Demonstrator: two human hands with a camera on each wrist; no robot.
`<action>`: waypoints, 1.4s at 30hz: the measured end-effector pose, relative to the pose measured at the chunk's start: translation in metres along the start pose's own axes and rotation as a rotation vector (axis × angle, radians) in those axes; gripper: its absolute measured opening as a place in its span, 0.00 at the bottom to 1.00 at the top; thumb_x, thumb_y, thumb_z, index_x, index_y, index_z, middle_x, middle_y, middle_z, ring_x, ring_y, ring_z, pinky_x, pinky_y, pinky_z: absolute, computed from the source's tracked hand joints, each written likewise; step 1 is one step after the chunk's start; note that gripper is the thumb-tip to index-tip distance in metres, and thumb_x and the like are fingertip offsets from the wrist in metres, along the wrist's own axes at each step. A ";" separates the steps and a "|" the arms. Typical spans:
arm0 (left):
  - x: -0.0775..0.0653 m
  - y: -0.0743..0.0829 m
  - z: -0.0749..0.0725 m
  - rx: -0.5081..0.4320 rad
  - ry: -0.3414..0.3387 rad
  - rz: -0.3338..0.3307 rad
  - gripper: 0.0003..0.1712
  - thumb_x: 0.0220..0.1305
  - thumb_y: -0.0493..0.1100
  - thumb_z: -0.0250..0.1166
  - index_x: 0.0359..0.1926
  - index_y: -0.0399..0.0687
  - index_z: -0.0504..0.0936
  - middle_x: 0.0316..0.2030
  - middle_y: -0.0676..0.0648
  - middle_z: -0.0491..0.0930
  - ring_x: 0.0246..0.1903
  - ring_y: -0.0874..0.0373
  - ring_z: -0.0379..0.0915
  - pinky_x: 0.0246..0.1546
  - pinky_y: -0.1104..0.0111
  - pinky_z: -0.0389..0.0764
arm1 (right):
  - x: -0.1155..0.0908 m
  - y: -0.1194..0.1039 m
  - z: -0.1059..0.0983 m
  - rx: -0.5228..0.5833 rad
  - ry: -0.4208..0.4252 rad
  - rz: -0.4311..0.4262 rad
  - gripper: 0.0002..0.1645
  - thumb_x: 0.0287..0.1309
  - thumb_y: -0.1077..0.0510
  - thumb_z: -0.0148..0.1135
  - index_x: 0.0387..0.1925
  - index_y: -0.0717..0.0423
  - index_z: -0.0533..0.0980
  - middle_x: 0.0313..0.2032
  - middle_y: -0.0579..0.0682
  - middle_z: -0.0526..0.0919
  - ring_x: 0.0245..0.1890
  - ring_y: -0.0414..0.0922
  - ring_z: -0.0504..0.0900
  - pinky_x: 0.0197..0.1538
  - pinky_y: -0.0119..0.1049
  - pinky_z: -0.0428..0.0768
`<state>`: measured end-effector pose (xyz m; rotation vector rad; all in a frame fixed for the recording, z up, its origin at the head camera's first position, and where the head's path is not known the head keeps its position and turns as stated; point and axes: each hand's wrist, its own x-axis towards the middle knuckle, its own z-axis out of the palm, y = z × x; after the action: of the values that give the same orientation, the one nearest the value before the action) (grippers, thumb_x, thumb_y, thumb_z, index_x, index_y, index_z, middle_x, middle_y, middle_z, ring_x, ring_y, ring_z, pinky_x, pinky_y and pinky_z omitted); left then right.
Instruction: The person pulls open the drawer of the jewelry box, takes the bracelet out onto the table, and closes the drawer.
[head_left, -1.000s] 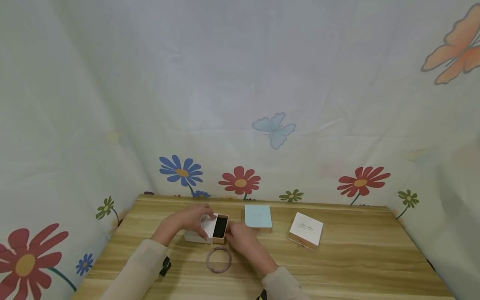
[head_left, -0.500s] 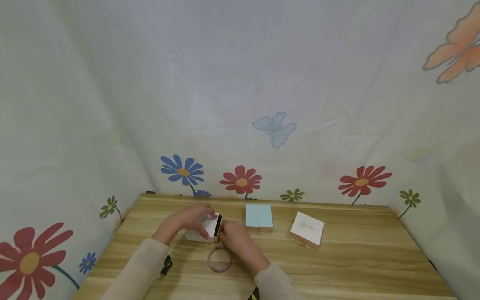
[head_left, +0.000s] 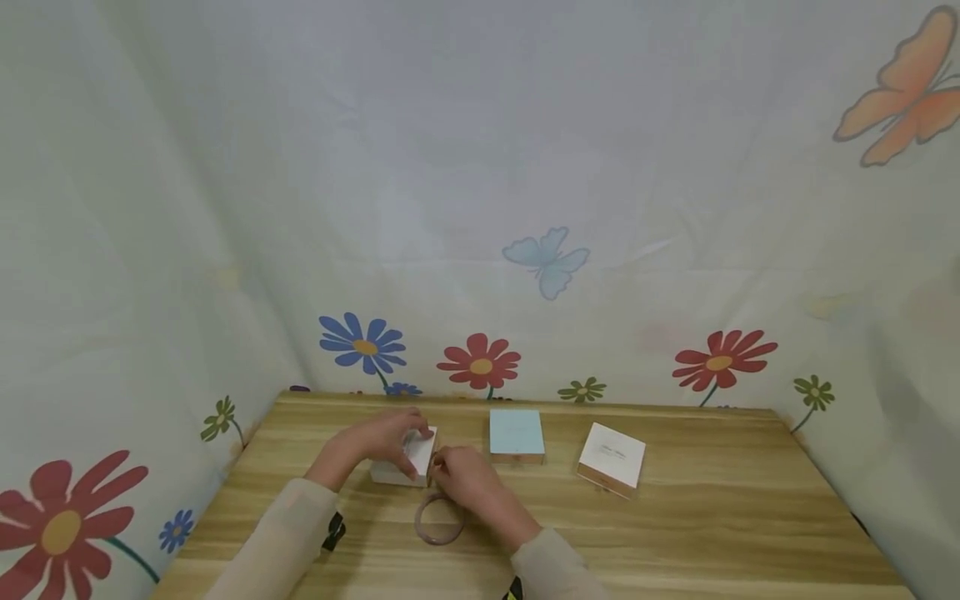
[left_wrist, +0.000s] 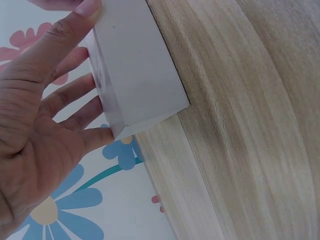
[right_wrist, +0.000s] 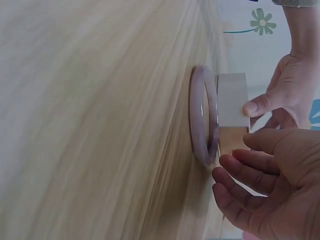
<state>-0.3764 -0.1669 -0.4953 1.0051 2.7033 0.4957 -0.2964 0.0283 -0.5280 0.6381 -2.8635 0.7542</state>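
My left hand (head_left: 382, 437) grips a white drawer-style gift box (head_left: 422, 450) from above, on the left half of the table. In the left wrist view its thumb and fingers lie along the white sleeve (left_wrist: 135, 60). At the box's right end is my right hand (head_left: 468, 477), with fingers loosely bent. In the right wrist view its thumb and fingers stand apart before the tan drawer front (right_wrist: 233, 139); contact is hard to tell. No black lining shows now. A pale purple bangle (head_left: 439, 542) lies flat on the wood just in front of the box.
A light blue box (head_left: 516, 432) stands to the right of my hands, near the table's back edge. Another white box (head_left: 612, 454) sits farther right, slightly turned. Behind the wooden table (head_left: 712, 517) hangs a flowered cloth (head_left: 637, 292).
The drawer has slid left into the white sleeve, covering its black lining. My right hand has moved left along with it, while my left hand has kept its grip.
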 end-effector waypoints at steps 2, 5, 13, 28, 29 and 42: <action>0.001 -0.001 0.002 -0.001 -0.001 -0.004 0.36 0.40 0.52 0.86 0.52 0.49 0.84 0.50 0.52 0.77 0.44 0.55 0.71 0.48 0.56 0.78 | -0.004 0.003 -0.002 -0.011 -0.003 -0.009 0.08 0.62 0.63 0.65 0.41 0.58 0.86 0.34 0.47 0.87 0.28 0.35 0.77 0.32 0.27 0.76; 0.000 -0.004 0.003 0.006 -0.002 -0.005 0.36 0.40 0.53 0.86 0.52 0.49 0.84 0.50 0.52 0.77 0.45 0.55 0.71 0.48 0.56 0.77 | -0.010 0.006 -0.005 0.003 -0.027 -0.011 0.09 0.61 0.64 0.65 0.43 0.59 0.85 0.34 0.47 0.86 0.32 0.36 0.80 0.36 0.28 0.78; 0.003 -0.002 0.002 -0.002 0.005 -0.039 0.35 0.39 0.53 0.87 0.51 0.52 0.85 0.51 0.51 0.78 0.45 0.55 0.72 0.50 0.55 0.77 | -0.025 0.014 -0.023 0.019 -0.053 0.020 0.09 0.65 0.62 0.64 0.44 0.59 0.84 0.36 0.48 0.86 0.37 0.40 0.83 0.41 0.33 0.81; 0.001 -0.004 0.001 0.022 -0.009 -0.030 0.37 0.40 0.54 0.86 0.53 0.51 0.84 0.51 0.51 0.78 0.45 0.55 0.71 0.49 0.55 0.78 | -0.054 0.044 -0.036 -0.004 0.003 -0.038 0.05 0.62 0.65 0.65 0.38 0.62 0.85 0.34 0.48 0.86 0.35 0.40 0.83 0.40 0.34 0.82; 0.000 -0.004 0.003 0.027 -0.011 -0.031 0.37 0.40 0.54 0.86 0.53 0.52 0.84 0.51 0.52 0.77 0.44 0.56 0.71 0.49 0.56 0.78 | -0.056 0.046 -0.036 0.001 0.004 -0.037 0.05 0.62 0.65 0.65 0.38 0.62 0.84 0.34 0.49 0.86 0.35 0.40 0.83 0.40 0.34 0.82; -0.002 -0.001 0.001 0.022 -0.009 -0.021 0.35 0.41 0.53 0.86 0.53 0.51 0.85 0.54 0.49 0.77 0.47 0.53 0.72 0.52 0.54 0.77 | -0.076 0.066 -0.050 0.007 0.000 -0.003 0.05 0.63 0.63 0.66 0.39 0.60 0.83 0.35 0.48 0.85 0.36 0.43 0.83 0.41 0.40 0.81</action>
<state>-0.3750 -0.1685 -0.4967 0.9810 2.7139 0.4580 -0.2559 0.1329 -0.5303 0.6431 -2.8604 0.7647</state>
